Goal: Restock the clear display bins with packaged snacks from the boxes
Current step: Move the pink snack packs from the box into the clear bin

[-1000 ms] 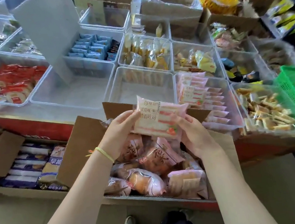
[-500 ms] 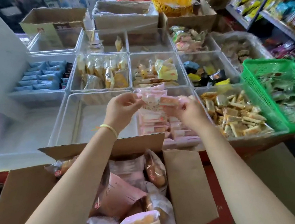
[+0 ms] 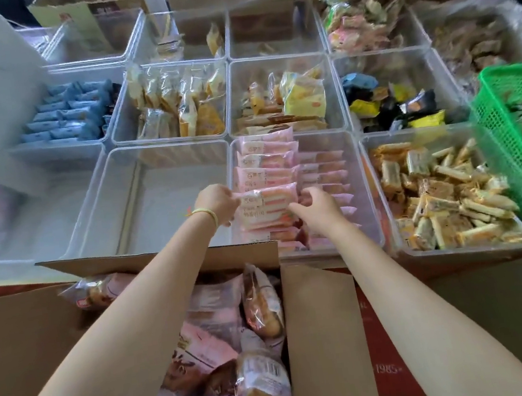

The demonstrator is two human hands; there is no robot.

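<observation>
A pink snack packet (image 3: 272, 196) lies on the left row of pink packets inside a clear bin (image 3: 357, 173). My left hand (image 3: 217, 203) pinches the packet's left end. My right hand (image 3: 315, 207) grips its right end with curled fingers. A second, lower row of pink packets fills the bin's right half. Below my arms stands an open cardboard box (image 3: 321, 328) with several more pink packets of bread (image 3: 260, 309).
An empty clear bin (image 3: 154, 197) sits left of the pink one. Other bins hold blue packets (image 3: 68, 113), yellow snacks (image 3: 183, 108) and wafer bars (image 3: 442, 188). A green basket (image 3: 516, 146) overlaps the right side. More cardboard boxes line the back.
My hands carried the pink packet from above the cardboard box forward into the clear bin and lowered it onto the left row.
</observation>
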